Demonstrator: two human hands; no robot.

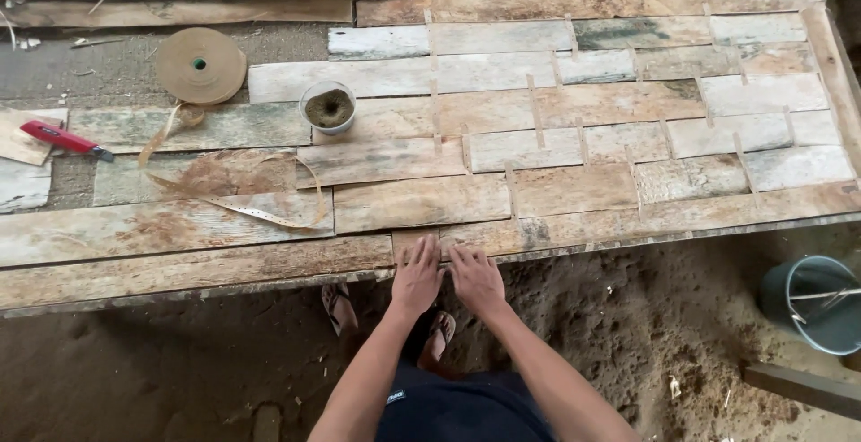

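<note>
My left hand (pixel 418 273) and my right hand (pixel 475 277) lie side by side, palms down, on the near edge of a sheet of thin wood veneer pieces (pixel 574 137). The fingertips press on a seam between two pieces, right at the front edge. The veneer pieces are weathered grey and brown and are joined by short strips of brown tape (pixel 535 110). Neither hand grips anything. A roll of brown paper tape (pixel 200 65) lies at the far left, with a loose tail (pixel 235 204) curling over the veneer.
A small white cup of brownish paste (pixel 328 107) stands on the veneer left of centre. A red utility knife (pixel 65 140) lies at the far left. A grey bucket (pixel 816 303) stands on the dirt floor at the right, beside a plank (pixel 798 388).
</note>
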